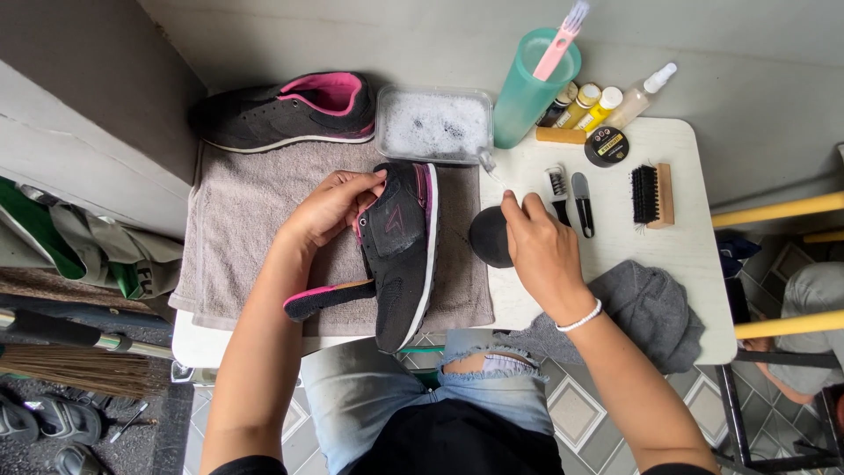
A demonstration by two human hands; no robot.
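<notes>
- Black sneaker [400, 255] with pink lining, tipped on its side on the grey towel, toe pointing to 6 o'clock.
- Round black lid [489, 237] lying flat at the sneaker's 3 o'clock.

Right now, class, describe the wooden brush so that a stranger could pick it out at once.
Start at the white table and go to its right part, past the grey towel. Right of two slim black tools lies the wooden brush. It alone has a pale wooden back, with black bristles facing left.
</notes>
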